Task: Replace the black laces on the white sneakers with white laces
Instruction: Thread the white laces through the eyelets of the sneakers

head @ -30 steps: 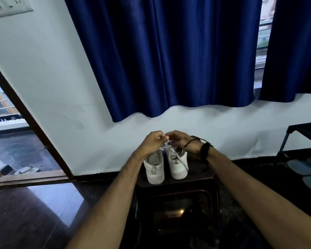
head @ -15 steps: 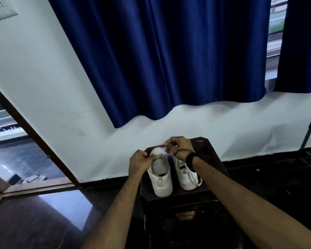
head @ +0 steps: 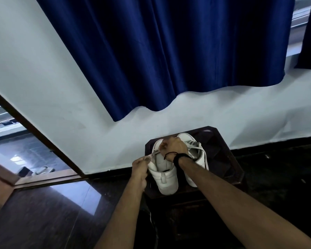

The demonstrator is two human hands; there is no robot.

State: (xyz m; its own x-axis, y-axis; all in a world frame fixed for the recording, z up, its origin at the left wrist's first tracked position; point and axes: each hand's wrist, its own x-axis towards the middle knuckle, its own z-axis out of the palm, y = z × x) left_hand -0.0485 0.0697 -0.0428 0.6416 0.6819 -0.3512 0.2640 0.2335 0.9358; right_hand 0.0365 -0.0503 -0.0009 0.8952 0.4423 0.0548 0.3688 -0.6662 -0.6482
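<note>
White lace (head: 153, 154) runs taut across the left sneaker (head: 164, 174), which stands on the dark counter (head: 221, 153) heel toward the person. Left hand (head: 140, 165) pinches its near end; right hand (head: 173, 147) grips it over the tongue, nearer the eyelets. Right sneaker (head: 198, 159) just beside.

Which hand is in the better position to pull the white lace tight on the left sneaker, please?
Probably the left hand. It already pinches the white lace beside the left sneaker, free to pull outward. The right hand is curled over the shoe's front, better suited to steadying it.
</note>
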